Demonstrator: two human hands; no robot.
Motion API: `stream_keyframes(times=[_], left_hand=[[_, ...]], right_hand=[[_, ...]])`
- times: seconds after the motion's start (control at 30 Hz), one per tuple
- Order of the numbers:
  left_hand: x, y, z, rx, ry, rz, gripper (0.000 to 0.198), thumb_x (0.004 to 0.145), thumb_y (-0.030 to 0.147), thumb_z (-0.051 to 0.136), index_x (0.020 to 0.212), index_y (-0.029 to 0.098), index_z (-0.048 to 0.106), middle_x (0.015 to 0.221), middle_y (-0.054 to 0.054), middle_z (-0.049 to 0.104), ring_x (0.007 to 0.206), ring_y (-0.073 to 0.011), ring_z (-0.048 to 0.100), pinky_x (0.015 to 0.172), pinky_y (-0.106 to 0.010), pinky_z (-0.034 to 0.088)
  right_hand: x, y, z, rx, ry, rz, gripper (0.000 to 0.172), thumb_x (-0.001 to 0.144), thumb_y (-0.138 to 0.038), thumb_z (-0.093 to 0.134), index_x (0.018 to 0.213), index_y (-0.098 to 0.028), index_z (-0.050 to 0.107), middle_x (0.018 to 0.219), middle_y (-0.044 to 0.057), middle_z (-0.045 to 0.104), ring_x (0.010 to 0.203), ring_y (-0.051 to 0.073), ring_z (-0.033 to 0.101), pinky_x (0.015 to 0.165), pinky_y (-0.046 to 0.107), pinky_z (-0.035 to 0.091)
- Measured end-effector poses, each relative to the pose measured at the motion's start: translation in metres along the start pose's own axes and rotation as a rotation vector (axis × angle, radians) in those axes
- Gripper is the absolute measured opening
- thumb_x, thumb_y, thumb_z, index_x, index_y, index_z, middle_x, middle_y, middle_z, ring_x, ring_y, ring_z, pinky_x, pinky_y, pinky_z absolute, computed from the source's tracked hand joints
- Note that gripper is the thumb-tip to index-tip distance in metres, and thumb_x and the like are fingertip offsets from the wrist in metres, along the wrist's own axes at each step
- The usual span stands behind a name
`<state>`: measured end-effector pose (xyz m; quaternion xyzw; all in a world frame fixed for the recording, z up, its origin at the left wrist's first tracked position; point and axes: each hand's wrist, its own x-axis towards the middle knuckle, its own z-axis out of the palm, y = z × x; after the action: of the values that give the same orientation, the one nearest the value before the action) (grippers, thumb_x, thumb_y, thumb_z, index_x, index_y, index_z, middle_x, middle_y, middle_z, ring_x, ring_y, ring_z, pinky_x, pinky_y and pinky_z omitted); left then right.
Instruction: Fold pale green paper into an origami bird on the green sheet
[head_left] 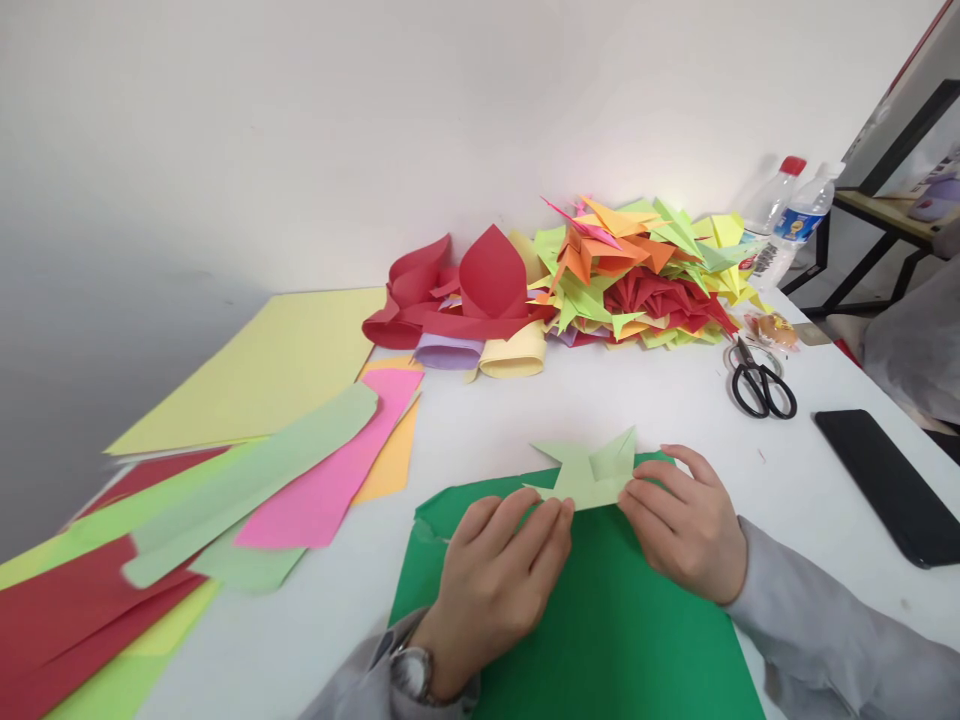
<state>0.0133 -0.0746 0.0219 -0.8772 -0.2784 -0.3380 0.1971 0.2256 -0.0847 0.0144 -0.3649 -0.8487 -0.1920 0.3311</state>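
**Holding a pale green fold by both ends**

Risk, judged from the grip: the left hand [499,575] and the right hand [686,530] each have only fingertips on the pale green folded piece [592,475], at opposite ends. An uneven pull between them could shift the layers out of register or tear a thin point. The two raised tips at the top look most fragile. The piece lies on the far edge of a dark green sheet [600,620], smooth paper on smooth paper (low friction, I judge). A sideways push could slide both and skew a crease. That sheet's far left corner is already crumpled.

Pose:
- Left hand: palm down, fingers half curled and close together, tips closed on the piece's left edge. The thumb is hidden, and a wristwatch [412,672] sits at the cuff.
- Right hand: palm down and turned inward, fingers bent, tips closed on the right edge.
- Both grey-sleeved forearms come in from the near side of the white table [525,410].

Outward:
- Loose coloured sheets [262,470] fan out to the left, well apart from the hands.
- Scissors [759,382] lie beyond the right hand, with a black phone [885,485] further right.
- Against the wall are red curled paper shapes [465,295] and a pile of folded figures [637,275], with two plastic bottles [780,215] beside it.
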Motion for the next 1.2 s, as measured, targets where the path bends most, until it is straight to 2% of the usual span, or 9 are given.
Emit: stream_keyframes(times=[0.3, 0.4, 0.7, 0.9, 1.07, 1.2], left_hand=[[0.002, -0.002, 0.000, 0.006, 0.007, -0.029, 0.011, 0.080, 0.007, 0.066, 0.089, 0.015, 0.066, 0.076, -0.002, 0.071, 0.077, -0.0202, 0.061, 0.065, -0.035, 0.038], [0.002, -0.003, 0.001, -0.004, -0.022, -0.049, 0.010, 0.081, 0.008, 0.065, 0.088, 0.015, 0.065, 0.076, -0.002, 0.071, 0.077, -0.0199, 0.060, 0.065, -0.034, 0.039], [0.001, -0.005, 0.004, -0.065, -0.063, -0.113, 0.009, 0.085, 0.010, 0.059, 0.089, 0.015, 0.066, 0.077, -0.003, 0.071, 0.076, -0.0201, 0.059, 0.064, -0.034, 0.038], [-0.001, 0.008, 0.004, 0.084, -0.083, -0.070, 0.019, 0.088, 0.008, 0.051, 0.096, 0.013, 0.068, 0.098, -0.010, 0.073, 0.089, -0.0260, 0.061, 0.073, -0.039, 0.040], [0.001, 0.018, 0.004, 0.042, -0.083, -0.030, 0.025, 0.090, 0.008, 0.045, 0.089, 0.012, 0.069, 0.099, -0.011, 0.073, 0.090, -0.0246, 0.062, 0.073, -0.037, 0.040], [0.002, 0.019, 0.005, 0.023, -0.087, -0.031, 0.027, 0.092, 0.009, 0.043, 0.090, 0.012, 0.070, 0.100, -0.011, 0.073, 0.089, -0.0242, 0.061, 0.073, -0.037, 0.040]], right_hand=[[0.001, 0.000, 0.001, -0.004, -0.016, -0.025, 0.026, 0.089, -0.003, 0.045, 0.077, -0.014, 0.065, 0.073, 0.005, 0.066, 0.085, 0.020, 0.061, 0.091, 0.044, 0.044], [0.001, 0.001, 0.001, -0.014, -0.032, -0.034, 0.026, 0.089, -0.003, 0.044, 0.079, -0.013, 0.066, 0.075, 0.006, 0.067, 0.087, 0.020, 0.061, 0.093, 0.044, 0.044], [0.003, 0.000, 0.001, -0.029, -0.046, -0.031, 0.029, 0.089, -0.004, 0.046, 0.068, -0.016, 0.063, 0.069, 0.003, 0.062, 0.082, 0.019, 0.058, 0.090, 0.042, 0.044], [0.002, -0.008, 0.006, -0.001, -0.049, -0.064, 0.027, 0.089, -0.006, 0.047, 0.071, -0.013, 0.066, 0.073, 0.006, 0.065, 0.086, 0.022, 0.059, 0.091, 0.045, 0.044], [0.003, -0.015, 0.006, 0.018, -0.033, -0.066, 0.027, 0.090, -0.007, 0.046, 0.077, -0.013, 0.068, 0.077, 0.007, 0.067, 0.089, 0.023, 0.059, 0.091, 0.046, 0.045], [0.005, -0.018, 0.004, 0.025, -0.025, -0.057, 0.027, 0.091, -0.008, 0.045, 0.081, -0.013, 0.070, 0.080, 0.008, 0.068, 0.089, 0.023, 0.060, 0.091, 0.046, 0.044]])
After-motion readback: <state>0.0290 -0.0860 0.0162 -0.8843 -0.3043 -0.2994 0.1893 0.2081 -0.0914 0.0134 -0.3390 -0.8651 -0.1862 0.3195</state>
